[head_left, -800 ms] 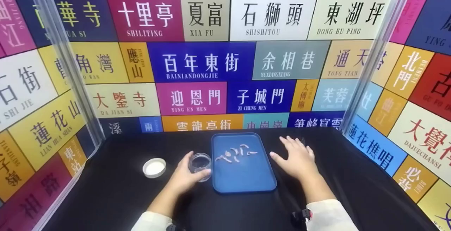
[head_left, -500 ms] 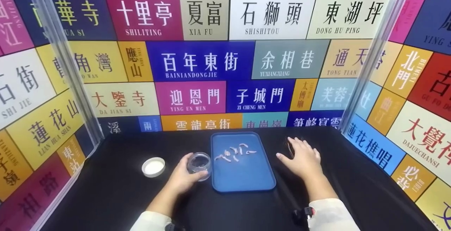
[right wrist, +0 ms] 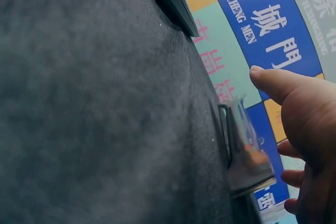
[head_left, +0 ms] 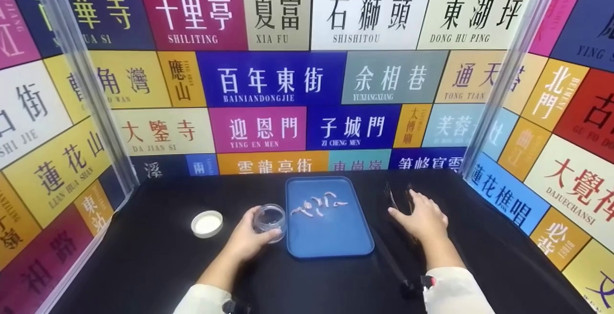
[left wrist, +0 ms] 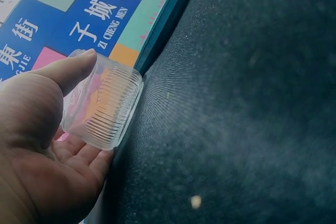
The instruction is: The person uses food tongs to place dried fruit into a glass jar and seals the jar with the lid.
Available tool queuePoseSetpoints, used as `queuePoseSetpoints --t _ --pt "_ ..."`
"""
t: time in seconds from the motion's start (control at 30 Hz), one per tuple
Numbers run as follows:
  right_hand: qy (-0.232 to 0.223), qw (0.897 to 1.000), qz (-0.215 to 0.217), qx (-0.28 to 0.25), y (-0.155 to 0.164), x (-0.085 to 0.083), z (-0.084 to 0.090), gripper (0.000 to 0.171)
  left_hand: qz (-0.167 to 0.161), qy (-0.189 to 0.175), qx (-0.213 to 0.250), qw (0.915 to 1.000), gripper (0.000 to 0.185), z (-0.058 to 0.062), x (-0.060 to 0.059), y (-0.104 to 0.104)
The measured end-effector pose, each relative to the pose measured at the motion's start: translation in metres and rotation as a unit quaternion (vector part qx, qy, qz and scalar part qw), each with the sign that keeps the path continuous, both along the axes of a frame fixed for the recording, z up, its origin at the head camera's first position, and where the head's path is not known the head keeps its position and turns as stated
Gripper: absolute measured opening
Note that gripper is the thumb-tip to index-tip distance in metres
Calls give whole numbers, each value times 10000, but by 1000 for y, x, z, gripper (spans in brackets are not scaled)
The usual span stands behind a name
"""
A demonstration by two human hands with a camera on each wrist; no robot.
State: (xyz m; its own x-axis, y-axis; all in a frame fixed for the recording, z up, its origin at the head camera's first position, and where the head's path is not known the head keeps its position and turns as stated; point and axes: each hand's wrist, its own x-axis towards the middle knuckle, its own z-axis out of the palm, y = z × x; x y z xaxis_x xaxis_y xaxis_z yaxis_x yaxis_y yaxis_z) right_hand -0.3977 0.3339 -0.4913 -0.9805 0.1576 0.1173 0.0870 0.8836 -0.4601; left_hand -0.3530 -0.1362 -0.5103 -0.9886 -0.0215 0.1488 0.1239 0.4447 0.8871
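Observation:
My left hand [head_left: 247, 237] grips a small clear jar [head_left: 269, 215] at the left edge of the blue tray. In the left wrist view, the thumb and fingers lie on either side of the jar's ribbed wall [left wrist: 113, 106]. My right hand [head_left: 424, 218] is right of the tray, fingers and thumb spread apart. By its fingertips show two slim, shiny dark arms [head_left: 391, 198], like those of tongs; the rest is partly hidden by the hand. In the right wrist view, this shiny piece [right wrist: 247, 148] stands on the cloth beyond the thumb, apart from it.
Several thin pinkish, curled pieces [head_left: 319, 204] lie in the upper half of the blue tray [head_left: 331, 244]. A round white lid [head_left: 207, 224] lies left of the left hand. Black cloth [head_left: 307, 285] covers the table; clear upright posts [head_left: 499, 74] and a sign-covered wall stand behind.
My right hand has moved right, away from the tray, uncovering the shiny dark arms near its fingertips. The left hand keeps its hold on the jar. The view has tilted slightly down.

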Motion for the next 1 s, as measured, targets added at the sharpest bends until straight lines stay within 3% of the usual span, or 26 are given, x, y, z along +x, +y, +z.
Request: queuePoseSetpoints --t 0.5,1.0 --pt "-666 9973 39 -302 8 0 -15 117 -10 32 52 10000 93 0 -1 0" --pt "-220 9991 100 -340 3 -4 -18 83 15 -16 63 10000 92 -1 -1 0"
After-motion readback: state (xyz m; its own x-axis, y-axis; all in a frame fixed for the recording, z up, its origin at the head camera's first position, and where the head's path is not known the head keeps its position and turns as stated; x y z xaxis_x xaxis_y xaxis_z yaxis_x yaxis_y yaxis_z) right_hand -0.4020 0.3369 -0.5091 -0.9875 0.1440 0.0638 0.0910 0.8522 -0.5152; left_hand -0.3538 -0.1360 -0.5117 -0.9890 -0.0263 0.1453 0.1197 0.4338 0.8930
